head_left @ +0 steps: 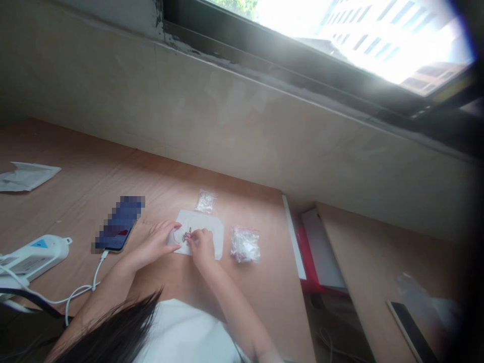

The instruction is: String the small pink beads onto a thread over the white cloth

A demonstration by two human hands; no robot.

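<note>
A white sheet of paper lies on the wooden table, with several tiny dark and pinkish pieces near its middle. My left hand curls at the sheet's left edge, thumb and fingers around a small clear plastic bag with a pink line at its opening. From the right, my right hand reaches over the sheet, fingertips pinched together at the tiny pieces. What exactly is between those fingertips is too small to make out.
Behind the sheet lies a small clear bag; a fuller one is to the right. A charging phone, white cable and power strip occupy the left. Past a gap stands another table.
</note>
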